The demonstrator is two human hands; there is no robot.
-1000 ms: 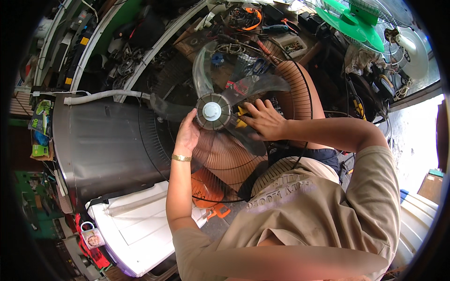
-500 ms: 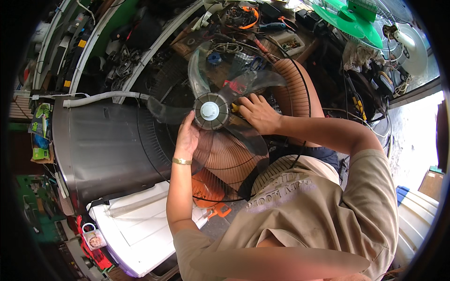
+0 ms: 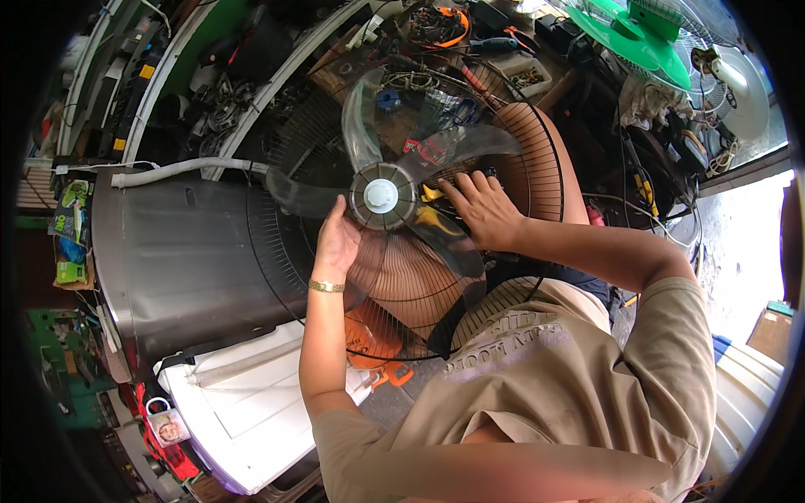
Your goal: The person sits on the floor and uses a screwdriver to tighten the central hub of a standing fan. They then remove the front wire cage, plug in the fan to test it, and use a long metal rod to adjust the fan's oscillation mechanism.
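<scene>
A fan with translucent grey blades and a white-centred hub (image 3: 381, 196) stands in front of me, a black wire grille behind its blades. My left hand (image 3: 339, 243) is at the hub's left edge, palm upward, one fingertip against the rim. Its other fingers pass partly behind a blade and seem closed on the fan. To the right of the hub, my right hand (image 3: 486, 210) is closed around a tool with two yellow handles (image 3: 432, 194), apparently pliers, spread apart. Their jaws are hidden, and one handle shows through or beside the lower right blade.
A dark metal cabinet (image 3: 197, 260) lies to the left, with a white panel (image 3: 251, 394) below it. Tools and a parts tray (image 3: 527, 75) crowd the far bench. A green fan blade (image 3: 625, 38) stands at the far right. An orange object (image 3: 369, 335) sits beneath the grille.
My right hand has shifted a little right and its fingers have spread wider; the yellow handles now show farther apart. My left hand stays at the hub.
</scene>
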